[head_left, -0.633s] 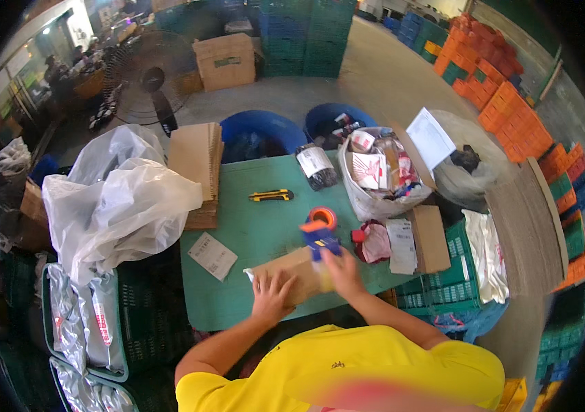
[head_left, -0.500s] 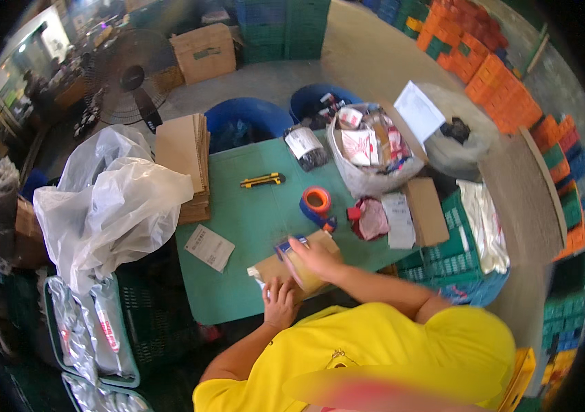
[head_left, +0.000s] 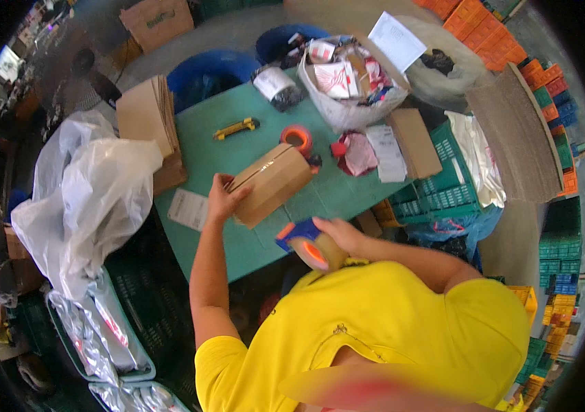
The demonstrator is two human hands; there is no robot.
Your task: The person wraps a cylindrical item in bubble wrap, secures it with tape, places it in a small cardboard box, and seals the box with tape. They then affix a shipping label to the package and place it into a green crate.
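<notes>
Left hand [head_left: 227,199] has a grip on the left end of a brown box [head_left: 275,182], which is over the green surface [head_left: 200,147]; right hand [head_left: 340,237], at 4 o'clock from the box, is wrapped round a tape dispenser [head_left: 316,250]. Going off the box: cutter [head_left: 236,128] at 11, orange tape [head_left: 296,139] at 1, stuffed sack [head_left: 347,110] between 1 and 2, cardboard stack [head_left: 143,120] at 10, clear plastic [head_left: 93,185] at 9. Round the room, a blue tub [head_left: 203,69] sits at 11, orange crates [head_left: 474,31] at 2, cut off by the lens rim. Can't tell if the box is lifted or resting. Right fingertips are mostly hidden behind the dispenser, and the far 10 o'clock corner's too dark and blurry.
</notes>
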